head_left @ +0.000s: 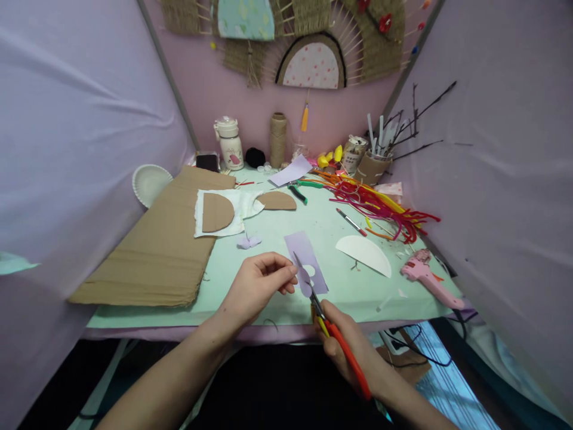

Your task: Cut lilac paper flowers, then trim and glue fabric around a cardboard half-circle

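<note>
My right hand (338,343) is wrapped round a pair of scissors (351,361) with red and yellow handles. Its blades are apart and point away from me over the table. Pinched in the fingertips of my left hand (264,278) is a small lilac paper piece (305,288), which sits at the blades. Beneath them lies a lilac paper strip (293,242) with rounded cut-outs. Just beyond my left hand rests a lilac paper flower shape (249,242).
Cardboard (156,257) covers the table's left side, with a half-round cardboard piece (217,212) on white cloth. To the right are a white half disc (364,254), a pen (351,222), red pipe cleaners (371,203) and a pink glue gun (430,278). Pliers (299,194) lie farther back.
</note>
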The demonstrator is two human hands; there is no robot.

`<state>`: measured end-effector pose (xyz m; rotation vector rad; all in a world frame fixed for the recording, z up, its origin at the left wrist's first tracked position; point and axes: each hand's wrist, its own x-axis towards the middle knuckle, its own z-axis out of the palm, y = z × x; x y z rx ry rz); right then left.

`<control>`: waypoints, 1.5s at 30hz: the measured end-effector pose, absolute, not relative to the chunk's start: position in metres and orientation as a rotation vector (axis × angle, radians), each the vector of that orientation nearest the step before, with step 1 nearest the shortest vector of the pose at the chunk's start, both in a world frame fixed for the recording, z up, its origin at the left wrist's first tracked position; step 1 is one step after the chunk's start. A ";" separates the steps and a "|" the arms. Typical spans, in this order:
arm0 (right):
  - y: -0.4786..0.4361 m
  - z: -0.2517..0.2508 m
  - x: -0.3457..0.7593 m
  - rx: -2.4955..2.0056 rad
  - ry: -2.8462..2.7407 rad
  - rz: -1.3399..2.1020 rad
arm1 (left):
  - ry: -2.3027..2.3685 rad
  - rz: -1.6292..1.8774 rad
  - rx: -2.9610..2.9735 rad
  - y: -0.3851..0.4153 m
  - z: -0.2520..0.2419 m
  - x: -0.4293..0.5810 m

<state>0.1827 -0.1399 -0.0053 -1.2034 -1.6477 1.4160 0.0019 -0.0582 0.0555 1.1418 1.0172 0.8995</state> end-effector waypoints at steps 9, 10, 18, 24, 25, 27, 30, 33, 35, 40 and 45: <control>-0.140 -0.013 0.181 -1.182 -1.635 1.409 | 1.022 0.984 1.105 -0.060 0.053 0.002; -0.140 -0.013 0.181 -1.176 -1.629 1.414 | 1.023 0.999 1.105 -0.059 0.053 0.002; -0.140 -0.008 0.179 -1.182 -1.598 1.443 | 1.028 1.057 1.026 -0.063 0.052 0.007; -0.141 -0.007 0.179 -1.200 -1.612 1.434 | 1.026 1.046 0.969 -0.065 0.052 0.007; -0.141 -0.007 0.179 -1.201 -1.609 1.434 | 1.027 1.046 0.963 -0.066 0.053 0.006; -0.141 -0.007 0.179 -1.196 -1.613 1.437 | 1.028 1.043 0.956 -0.066 0.053 0.007; -0.141 -0.005 0.178 -1.200 -1.620 1.419 | 1.030 1.038 0.954 -0.066 0.054 0.007; -0.141 -0.002 0.178 -1.220 -1.613 1.421 | 1.032 1.040 0.971 -0.064 0.053 0.006; -0.141 -0.001 0.178 -1.229 -1.609 1.443 | 1.024 1.040 1.006 -0.063 0.052 0.005; -0.140 -0.005 0.180 -1.263 -1.622 1.449 | 1.008 0.998 1.150 -0.061 0.053 -0.002; -0.140 -0.006 0.182 -1.287 -1.662 1.400 | 1.018 0.991 1.207 -0.060 0.054 -0.004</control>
